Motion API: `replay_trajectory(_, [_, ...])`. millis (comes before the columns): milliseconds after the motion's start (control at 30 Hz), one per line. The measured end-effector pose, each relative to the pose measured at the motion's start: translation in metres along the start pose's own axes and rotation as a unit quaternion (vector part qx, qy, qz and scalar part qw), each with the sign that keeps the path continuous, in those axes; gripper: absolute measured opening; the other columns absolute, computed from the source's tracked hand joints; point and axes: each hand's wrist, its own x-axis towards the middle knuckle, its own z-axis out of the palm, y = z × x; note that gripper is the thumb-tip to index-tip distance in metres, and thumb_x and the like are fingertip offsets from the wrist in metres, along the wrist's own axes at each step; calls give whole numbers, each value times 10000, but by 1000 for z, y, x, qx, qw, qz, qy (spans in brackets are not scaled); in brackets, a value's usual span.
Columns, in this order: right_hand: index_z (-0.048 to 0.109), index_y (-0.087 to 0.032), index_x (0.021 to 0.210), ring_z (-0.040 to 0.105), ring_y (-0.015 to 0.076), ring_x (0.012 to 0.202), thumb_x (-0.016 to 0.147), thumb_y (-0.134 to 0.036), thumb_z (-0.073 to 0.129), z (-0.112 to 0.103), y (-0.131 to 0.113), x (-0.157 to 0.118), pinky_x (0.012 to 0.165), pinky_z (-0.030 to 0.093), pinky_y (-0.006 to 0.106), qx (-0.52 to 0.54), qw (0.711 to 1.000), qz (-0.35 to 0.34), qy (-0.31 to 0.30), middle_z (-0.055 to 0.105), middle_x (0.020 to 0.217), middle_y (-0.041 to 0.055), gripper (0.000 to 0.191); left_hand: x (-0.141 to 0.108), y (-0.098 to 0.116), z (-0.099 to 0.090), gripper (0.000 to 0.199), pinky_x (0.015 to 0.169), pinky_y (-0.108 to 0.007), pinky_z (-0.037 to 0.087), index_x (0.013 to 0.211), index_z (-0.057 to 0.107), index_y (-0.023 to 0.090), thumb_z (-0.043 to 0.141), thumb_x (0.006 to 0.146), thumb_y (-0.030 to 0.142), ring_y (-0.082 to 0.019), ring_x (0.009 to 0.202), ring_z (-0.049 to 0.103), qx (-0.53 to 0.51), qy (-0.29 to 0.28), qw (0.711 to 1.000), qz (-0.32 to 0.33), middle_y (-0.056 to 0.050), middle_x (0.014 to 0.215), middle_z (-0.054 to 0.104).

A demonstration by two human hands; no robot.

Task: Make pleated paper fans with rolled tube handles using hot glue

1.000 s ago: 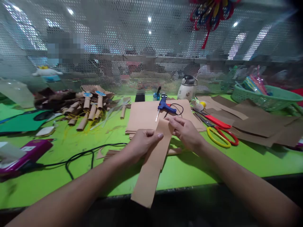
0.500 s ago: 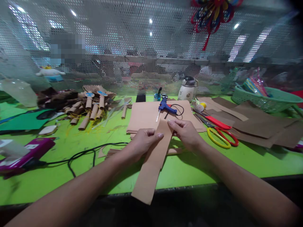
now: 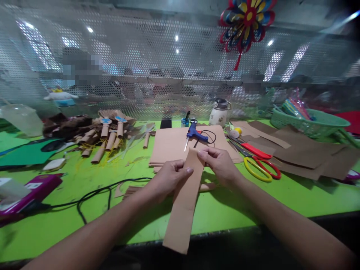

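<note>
A long tan paper strip [image 3: 182, 210] slants from the middle of the green table down past its front edge. My left hand [image 3: 171, 176] pinches its left side between thumb and fingers. At the strip's upper right corner, my right hand [image 3: 218, 163] grips the edge with thumb and forefinger. Just beyond the strip's top end, a blue glue gun [image 3: 197, 133] lies on a stack of tan paper sheets [image 3: 165, 144]. Beneath and behind my hands are more cut strips [image 3: 133, 190], partly hidden.
Scissors with red and yellow handles [image 3: 257, 168] lie right, beside brown sheets [image 3: 303, 150] and a green basket [image 3: 323, 122]. Rolled paper pieces [image 3: 105, 144] are heaped left. A black cable [image 3: 112, 183] runs to a purple power strip [image 3: 42, 191]. A jar [image 3: 219, 112] stands behind.
The strip's lower end has swung slightly to the right, and it lies straighter. Both hands keep their grip. The view has tilted up a little, showing more of the hanging flower ornament.
</note>
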Motion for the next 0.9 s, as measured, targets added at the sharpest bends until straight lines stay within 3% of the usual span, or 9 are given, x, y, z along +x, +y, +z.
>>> replay_trajectory(133, [702, -164, 822, 566, 134, 680, 718, -410, 781, -2, 1, 1, 677, 487, 289, 26, 1000, -3, 16, 651, 746, 6, 278, 0, -1, -1, 432, 715, -332, 538, 1081, 666, 101, 759, 765, 381, -234, 792, 705, 11, -13, 1000, 1, -155, 957, 744])
replay_trajectory(367, [718, -162, 927, 589, 148, 711, 764, -429, 742, -4, 2, 6, 679, 526, 301, 56, 998, -18, 23, 677, 807, 30, 314, -3, -3, 0, 423, 624, -302, 533, 958, 661, 83, 636, 854, 492, -207, 670, 689, 7, -62, 998, -4, -165, 805, 742])
replay_trajectory(567, [731, -185, 1044, 609, 159, 764, 710, -385, 784, -2, -1, 6, 689, 534, 317, 66, 997, -12, 25, 706, 921, 40, 392, -3, -3, -1, 460, 733, -400, 568, 1082, 642, 109, 587, 878, 517, -268, 786, 721, -42, -65, 997, -31, -191, 947, 742])
replay_trajectory(900, [715, -173, 1064, 594, 142, 697, 717, -335, 779, -4, 2, 6, 653, 522, 290, 55, 998, -5, 18, 688, 785, 11, 389, -6, 1, 2, 370, 719, -375, 567, 1063, 641, 104, 555, 915, 431, -247, 761, 717, -52, -66, 996, -29, -196, 938, 744])
